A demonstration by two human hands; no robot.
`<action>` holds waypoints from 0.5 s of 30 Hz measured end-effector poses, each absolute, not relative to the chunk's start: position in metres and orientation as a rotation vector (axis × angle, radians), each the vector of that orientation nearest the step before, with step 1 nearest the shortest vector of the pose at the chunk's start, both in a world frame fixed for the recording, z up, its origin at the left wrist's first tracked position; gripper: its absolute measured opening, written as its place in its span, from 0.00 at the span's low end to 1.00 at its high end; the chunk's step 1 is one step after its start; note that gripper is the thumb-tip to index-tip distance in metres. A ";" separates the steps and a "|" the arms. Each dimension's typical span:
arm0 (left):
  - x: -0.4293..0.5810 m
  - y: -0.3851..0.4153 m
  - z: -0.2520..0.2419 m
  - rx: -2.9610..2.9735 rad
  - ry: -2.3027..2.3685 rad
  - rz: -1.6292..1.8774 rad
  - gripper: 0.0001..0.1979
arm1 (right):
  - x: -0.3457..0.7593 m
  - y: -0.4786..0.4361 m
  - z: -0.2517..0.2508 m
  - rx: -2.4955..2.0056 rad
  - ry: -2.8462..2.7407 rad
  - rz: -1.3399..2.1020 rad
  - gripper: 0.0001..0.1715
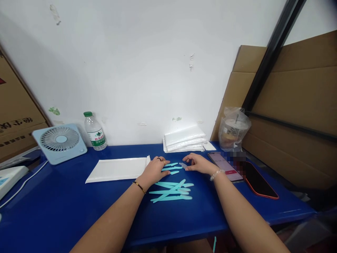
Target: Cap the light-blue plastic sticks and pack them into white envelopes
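At blue table [63, 196], left hand [155, 170] curled over turquoise sticks [172, 168] (grip unclear), right fingers [191, 156] pinching translucent piece [182, 164]

Both forearms [113, 214] aslant inward, left hand [155, 172] palm down, right hand [198, 163] just apart.

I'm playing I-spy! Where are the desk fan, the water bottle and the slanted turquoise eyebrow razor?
Desk fan [61, 140], head view: centre hub.
Water bottle [96, 135], head view: label.
Slanted turquoise eyebrow razor [174, 188], head view: its handle.

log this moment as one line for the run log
left hand: on turquoise sticks | right hand: at translucent piece | nearer: turquoise pile | far left: blue fan
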State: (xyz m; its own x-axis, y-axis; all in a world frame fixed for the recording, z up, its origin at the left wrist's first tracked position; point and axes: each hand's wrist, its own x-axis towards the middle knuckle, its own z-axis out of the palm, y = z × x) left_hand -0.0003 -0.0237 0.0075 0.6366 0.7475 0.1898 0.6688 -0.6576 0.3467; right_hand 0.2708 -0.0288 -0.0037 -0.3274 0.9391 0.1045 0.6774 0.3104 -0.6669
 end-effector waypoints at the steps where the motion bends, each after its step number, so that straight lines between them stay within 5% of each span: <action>1: 0.000 -0.024 0.008 2.604 1.151 0.437 0.23 | 0.268 -0.028 -0.005 -1.427 -2.117 0.705 0.24; 5: -0.002 -0.029 0.010 2.545 1.120 0.373 0.20 | 0.264 -0.025 -0.008 -1.510 -2.095 0.659 0.12; 11: -0.009 -0.040 0.022 2.533 1.063 0.386 0.21 | 0.266 -0.037 0.009 -1.434 -2.078 0.558 0.17; 15: -0.011 -0.046 0.034 2.467 1.022 0.301 0.20 | 0.251 -0.053 0.023 -1.133 -2.336 0.871 0.19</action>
